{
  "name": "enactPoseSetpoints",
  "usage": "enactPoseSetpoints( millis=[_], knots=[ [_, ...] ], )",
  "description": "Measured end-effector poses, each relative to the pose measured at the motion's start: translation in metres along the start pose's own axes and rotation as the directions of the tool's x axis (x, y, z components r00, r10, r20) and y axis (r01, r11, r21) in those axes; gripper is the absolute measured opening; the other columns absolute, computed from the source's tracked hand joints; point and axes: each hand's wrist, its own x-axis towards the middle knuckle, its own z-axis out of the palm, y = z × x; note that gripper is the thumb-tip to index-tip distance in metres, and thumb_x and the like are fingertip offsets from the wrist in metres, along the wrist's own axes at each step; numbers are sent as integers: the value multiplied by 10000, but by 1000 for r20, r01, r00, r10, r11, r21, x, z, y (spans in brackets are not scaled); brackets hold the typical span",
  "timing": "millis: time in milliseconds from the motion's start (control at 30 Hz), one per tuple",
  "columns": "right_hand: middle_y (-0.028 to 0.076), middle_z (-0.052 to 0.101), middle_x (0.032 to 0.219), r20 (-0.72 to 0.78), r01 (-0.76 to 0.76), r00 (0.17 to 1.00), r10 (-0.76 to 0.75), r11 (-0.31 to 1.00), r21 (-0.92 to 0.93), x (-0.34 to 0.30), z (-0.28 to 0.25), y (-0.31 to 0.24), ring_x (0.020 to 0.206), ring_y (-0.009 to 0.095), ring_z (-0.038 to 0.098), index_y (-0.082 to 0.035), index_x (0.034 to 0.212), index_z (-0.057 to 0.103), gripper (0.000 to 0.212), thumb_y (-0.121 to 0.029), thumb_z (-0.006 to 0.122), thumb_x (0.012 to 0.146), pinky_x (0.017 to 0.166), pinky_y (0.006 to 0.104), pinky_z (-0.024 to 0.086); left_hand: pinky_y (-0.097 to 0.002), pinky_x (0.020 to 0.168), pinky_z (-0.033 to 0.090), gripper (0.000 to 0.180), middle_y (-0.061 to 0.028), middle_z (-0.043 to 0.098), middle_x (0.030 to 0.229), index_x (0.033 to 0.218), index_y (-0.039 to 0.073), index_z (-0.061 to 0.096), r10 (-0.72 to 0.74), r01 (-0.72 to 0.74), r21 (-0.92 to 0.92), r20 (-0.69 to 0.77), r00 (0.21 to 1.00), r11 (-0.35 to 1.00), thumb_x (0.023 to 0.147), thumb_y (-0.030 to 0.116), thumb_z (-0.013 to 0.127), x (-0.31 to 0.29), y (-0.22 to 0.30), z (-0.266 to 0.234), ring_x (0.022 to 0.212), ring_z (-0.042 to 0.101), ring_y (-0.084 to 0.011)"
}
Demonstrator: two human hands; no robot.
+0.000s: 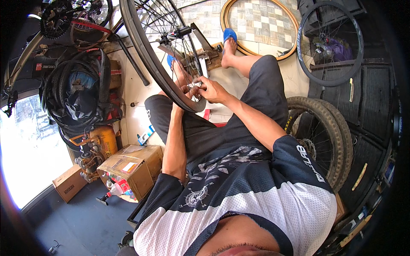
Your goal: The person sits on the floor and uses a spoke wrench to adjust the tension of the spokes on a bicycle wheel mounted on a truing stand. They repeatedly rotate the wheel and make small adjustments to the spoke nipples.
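Observation:
A spoked bicycle wheel (pixel 143 48) with a dark outer hoop stands upright between my legs, tilted in this view. Its hub (pixel 171 36) sits by the metal arm of a stand with a wooden base (pixel 210 57). At the wheel's near, lower part, my left hand (pixel 191 91) reaches in among the spokes, fingers bent and closed, partly hidden by the hoop. My right hand (pixel 215 91) meets it from the right, thumb and fingers pinched together by the spokes close to the rim. What lies between the fingertips is too small to tell.
Tan hoop-shaped tyre (pixel 296 26) lies beyond my feet. Another wheel (pixel 360 47) leans at the far right, above knobby-tyred wheels (pixel 339 141). On the left are piled black tyres (pixel 55 87), an orange tank machine (pixel 106 138), an open cardboard box (pixel 147 168) and a bicycle frame (pixel 27 53).

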Motion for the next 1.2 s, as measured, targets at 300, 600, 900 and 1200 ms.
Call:
enactPoseSetpoints(
  millis=[300, 600, 900, 1200],
  knots=[
    [180, 768, 1010, 22, -10, 1000, 12, 997, -79, -1, -3, -5, 959, 349, 742, -54, 1360, 524, 519, -169, 695, 883, 854, 433, 557, -343, 680, 533, 356, -95, 748, 824, 1118, 23, 727, 212, -200, 99, -121, 970, 975, 920, 316, 774, -14, 53, 2, 738, 711, -172],
    [201, 763, 1029, -69, 77, 991, -117, 900, -428, -1, 0, -5, 975, 395, 729, -61, 1423, 509, 703, -293, 794, 823, 859, 471, 560, -337, 723, 554, 340, -80, 739, 823, 1117, -27, 729, 199, -211, -279, -71, 977, 937, 935, 261, 746, -8, 27, 17, 789, 721, -196],
    [174, 751, 992, -75, 41, 995, -71, 939, -343, -4, 9, -17, 939, 357, 707, -61, 1451, 477, 648, -153, 698, 849, 848, 430, 539, -368, 717, 562, 375, -133, 775, 923, 1179, 52, 734, 303, -303, 37, 8, 953, 952, 952, 350, 743, 9, -19, 6, 801, 749, -215],
    [142, 762, 1046, -23, 10, 1000, -15, 979, -206, 2, 2, -1, 1020, 354, 714, -75, 1467, 461, 692, -170, 722, 833, 861, 456, 545, -389, 697, 551, 432, -145, 755, 844, 1057, 18, 740, 184, -184, 77, 3, 983, 980, 874, 406, 793, -14, 50, -3, 780, 751, -248]
  ],
)
